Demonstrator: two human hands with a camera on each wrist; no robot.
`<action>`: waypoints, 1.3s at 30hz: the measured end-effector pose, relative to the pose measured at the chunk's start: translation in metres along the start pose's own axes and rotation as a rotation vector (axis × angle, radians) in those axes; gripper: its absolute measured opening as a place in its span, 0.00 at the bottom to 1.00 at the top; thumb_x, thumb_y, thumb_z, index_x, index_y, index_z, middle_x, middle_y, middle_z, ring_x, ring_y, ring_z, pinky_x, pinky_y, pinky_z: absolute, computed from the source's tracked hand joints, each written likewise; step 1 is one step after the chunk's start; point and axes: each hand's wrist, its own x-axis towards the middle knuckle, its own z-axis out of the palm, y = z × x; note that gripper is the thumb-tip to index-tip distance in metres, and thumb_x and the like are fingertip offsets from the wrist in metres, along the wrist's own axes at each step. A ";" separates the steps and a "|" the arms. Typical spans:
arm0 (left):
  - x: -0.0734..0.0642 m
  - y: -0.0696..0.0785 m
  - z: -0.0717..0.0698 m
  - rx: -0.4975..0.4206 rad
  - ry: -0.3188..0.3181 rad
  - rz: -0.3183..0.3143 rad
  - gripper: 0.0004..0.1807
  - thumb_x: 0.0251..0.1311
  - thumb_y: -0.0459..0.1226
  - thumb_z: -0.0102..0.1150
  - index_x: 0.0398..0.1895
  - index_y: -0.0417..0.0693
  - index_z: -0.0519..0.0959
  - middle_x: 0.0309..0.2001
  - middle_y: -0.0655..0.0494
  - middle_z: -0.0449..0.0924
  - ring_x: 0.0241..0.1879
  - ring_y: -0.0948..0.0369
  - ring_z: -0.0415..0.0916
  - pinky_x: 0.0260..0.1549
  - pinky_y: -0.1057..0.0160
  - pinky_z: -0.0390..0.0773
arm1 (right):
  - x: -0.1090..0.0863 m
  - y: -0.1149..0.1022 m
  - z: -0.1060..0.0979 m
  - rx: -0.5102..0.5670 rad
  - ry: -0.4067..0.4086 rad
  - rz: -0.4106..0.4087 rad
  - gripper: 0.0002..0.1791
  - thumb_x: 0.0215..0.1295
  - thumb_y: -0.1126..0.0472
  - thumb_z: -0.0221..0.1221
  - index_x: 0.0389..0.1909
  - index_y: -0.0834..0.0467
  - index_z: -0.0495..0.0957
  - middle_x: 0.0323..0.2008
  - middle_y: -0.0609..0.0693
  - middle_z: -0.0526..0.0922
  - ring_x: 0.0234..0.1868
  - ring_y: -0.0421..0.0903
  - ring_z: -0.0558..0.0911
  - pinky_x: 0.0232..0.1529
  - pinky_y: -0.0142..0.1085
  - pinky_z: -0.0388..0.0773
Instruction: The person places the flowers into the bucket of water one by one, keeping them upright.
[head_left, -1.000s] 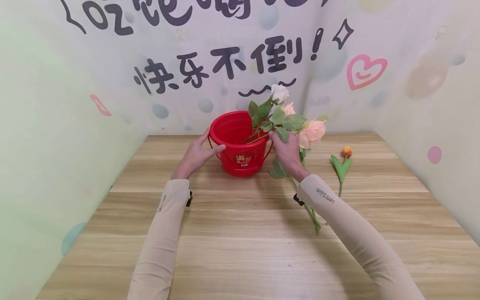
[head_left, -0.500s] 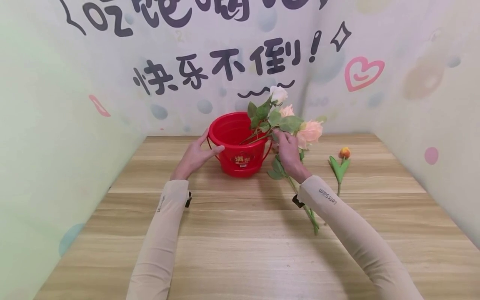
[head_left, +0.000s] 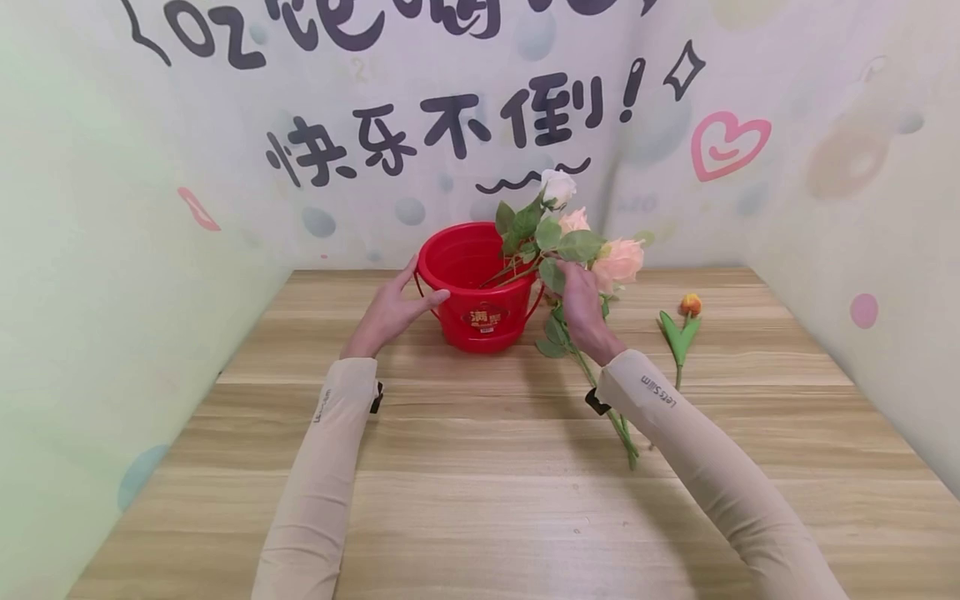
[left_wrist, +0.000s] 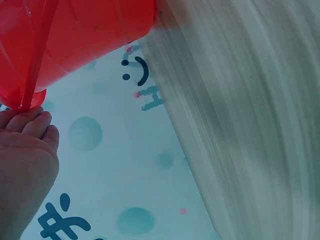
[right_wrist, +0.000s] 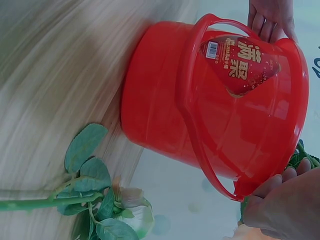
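A red bucket point(head_left: 480, 340) stands upright on the wooden table. My left hand point(head_left: 386, 317) rests against its left side, thumb stretched over the front and fingers by the rim. A white rose point(head_left: 557, 189) and pale pink roses point(head_left: 618, 263) lean out over the right rim, with green stems point(head_left: 517, 276) inside the bucket. My right hand point(head_left: 583, 308) is at that rim beneath the pink blooms, its fingertips partly hidden by leaves point(head_left: 552, 275). In the right wrist view its fingers bend close to the handle joint; I cannot tell whether they grip a stem.
A pale flower point(right_wrist: 140, 217) with leaves lies on the table under my right arm; its green stems point(head_left: 622, 429) point towards me. Farther right lies an orange tulip point(head_left: 690, 304). A printed cloth wall point(head_left: 408, 237) rises behind the bucket.
My right hand has shifted slightly right, its fingertips drawing away from the rim's front towards the leaves. The pink roses have swung slightly left. The left hand still rests on the bucket.
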 end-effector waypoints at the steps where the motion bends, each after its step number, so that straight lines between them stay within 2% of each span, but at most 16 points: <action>1: 0.001 0.000 0.000 0.003 0.001 0.005 0.58 0.57 0.66 0.67 0.85 0.59 0.50 0.79 0.52 0.58 0.76 0.48 0.55 0.63 0.40 0.73 | 0.000 0.000 0.000 0.003 0.002 -0.007 0.24 0.83 0.58 0.39 0.59 0.71 0.77 0.53 0.56 0.76 0.53 0.43 0.73 0.57 0.36 0.72; 3: 0.001 0.000 0.000 -0.004 0.005 0.004 0.58 0.56 0.67 0.67 0.85 0.59 0.51 0.79 0.52 0.59 0.76 0.48 0.56 0.63 0.40 0.74 | 0.001 0.001 0.001 0.016 0.010 -0.030 0.21 0.83 0.58 0.43 0.41 0.68 0.80 0.42 0.51 0.75 0.44 0.40 0.72 0.48 0.32 0.73; 4: 0.001 0.000 0.000 -0.003 0.005 0.004 0.58 0.56 0.67 0.67 0.85 0.59 0.51 0.79 0.52 0.59 0.76 0.48 0.56 0.63 0.40 0.74 | 0.001 0.001 0.002 0.033 0.011 -0.043 0.21 0.83 0.59 0.44 0.32 0.66 0.77 0.35 0.49 0.71 0.38 0.40 0.70 0.42 0.32 0.72; 5: 0.002 0.000 0.000 -0.003 0.005 0.005 0.58 0.56 0.67 0.67 0.85 0.59 0.51 0.79 0.52 0.59 0.76 0.47 0.56 0.62 0.40 0.74 | 0.001 0.002 0.003 0.031 0.014 -0.054 0.22 0.83 0.59 0.46 0.26 0.63 0.73 0.32 0.47 0.69 0.34 0.39 0.69 0.38 0.31 0.71; 7: 0.002 -0.001 0.000 0.001 0.003 0.003 0.58 0.56 0.67 0.67 0.85 0.59 0.51 0.79 0.52 0.59 0.76 0.47 0.56 0.62 0.40 0.74 | 0.001 0.003 0.003 0.014 0.030 -0.075 0.23 0.83 0.59 0.48 0.22 0.60 0.66 0.26 0.46 0.64 0.26 0.38 0.64 0.29 0.29 0.66; 9: 0.002 0.000 0.000 0.004 0.001 0.000 0.59 0.56 0.67 0.67 0.85 0.59 0.51 0.79 0.52 0.59 0.76 0.47 0.56 0.63 0.40 0.74 | 0.001 0.004 0.003 -0.010 0.051 -0.087 0.21 0.82 0.59 0.49 0.25 0.64 0.74 0.24 0.47 0.63 0.23 0.38 0.61 0.25 0.28 0.62; 11: 0.001 0.001 0.000 0.006 -0.002 -0.003 0.59 0.56 0.67 0.67 0.85 0.59 0.50 0.79 0.52 0.59 0.76 0.47 0.55 0.63 0.39 0.73 | 0.001 0.004 0.003 -0.023 0.060 -0.101 0.18 0.82 0.60 0.50 0.40 0.69 0.82 0.29 0.48 0.74 0.28 0.35 0.69 0.29 0.26 0.67; 13: 0.001 0.001 0.000 0.009 -0.005 -0.003 0.58 0.56 0.67 0.67 0.85 0.59 0.50 0.79 0.52 0.58 0.77 0.47 0.55 0.64 0.39 0.72 | 0.001 0.004 0.003 -0.032 0.062 -0.116 0.19 0.81 0.61 0.50 0.55 0.72 0.81 0.40 0.54 0.83 0.39 0.36 0.77 0.39 0.25 0.74; 15: 0.001 0.001 0.000 0.008 -0.005 -0.003 0.58 0.57 0.66 0.67 0.85 0.59 0.50 0.79 0.52 0.58 0.77 0.47 0.55 0.64 0.40 0.72 | 0.002 0.005 0.002 -0.028 0.063 -0.127 0.20 0.81 0.62 0.51 0.63 0.70 0.78 0.55 0.58 0.83 0.53 0.39 0.78 0.53 0.29 0.75; 16: 0.001 0.001 0.000 0.009 -0.006 -0.003 0.58 0.57 0.66 0.67 0.85 0.60 0.50 0.79 0.52 0.58 0.77 0.47 0.55 0.65 0.40 0.71 | 0.002 0.005 0.002 -0.031 0.066 -0.135 0.20 0.81 0.62 0.51 0.63 0.71 0.78 0.60 0.59 0.81 0.57 0.40 0.77 0.57 0.31 0.74; 18: 0.001 0.000 0.000 0.008 -0.005 -0.002 0.57 0.58 0.66 0.67 0.85 0.60 0.50 0.79 0.52 0.58 0.77 0.48 0.55 0.65 0.40 0.71 | 0.002 0.005 0.002 -0.047 0.078 -0.142 0.20 0.80 0.62 0.52 0.62 0.71 0.78 0.60 0.63 0.81 0.57 0.43 0.78 0.57 0.33 0.75; 23: 0.002 -0.001 0.001 0.005 -0.005 -0.010 0.57 0.58 0.65 0.67 0.85 0.60 0.50 0.80 0.53 0.58 0.77 0.48 0.55 0.65 0.40 0.71 | 0.002 0.007 0.001 -0.114 0.114 -0.165 0.18 0.78 0.61 0.54 0.55 0.72 0.82 0.46 0.59 0.85 0.42 0.40 0.77 0.43 0.30 0.74; 28: 0.004 0.001 0.000 0.005 0.000 -0.007 0.57 0.58 0.65 0.67 0.85 0.59 0.49 0.80 0.52 0.57 0.77 0.47 0.54 0.65 0.40 0.71 | 0.003 0.006 0.001 -0.125 0.140 -0.200 0.15 0.77 0.62 0.56 0.48 0.71 0.83 0.33 0.49 0.80 0.34 0.40 0.73 0.34 0.30 0.70; 35: 0.002 0.000 -0.002 0.001 -0.003 -0.003 0.58 0.57 0.66 0.67 0.85 0.59 0.50 0.80 0.52 0.57 0.77 0.47 0.55 0.64 0.39 0.72 | 0.001 0.007 0.005 -0.010 0.166 -0.165 0.17 0.76 0.59 0.61 0.51 0.72 0.84 0.36 0.47 0.84 0.37 0.39 0.77 0.38 0.30 0.75; 39: 0.001 -0.002 -0.001 -0.009 -0.007 -0.005 0.59 0.55 0.68 0.67 0.85 0.59 0.51 0.80 0.53 0.58 0.77 0.48 0.55 0.62 0.40 0.74 | -0.002 0.010 0.006 -0.011 0.193 -0.160 0.18 0.75 0.58 0.62 0.49 0.71 0.85 0.36 0.49 0.85 0.37 0.39 0.77 0.38 0.30 0.75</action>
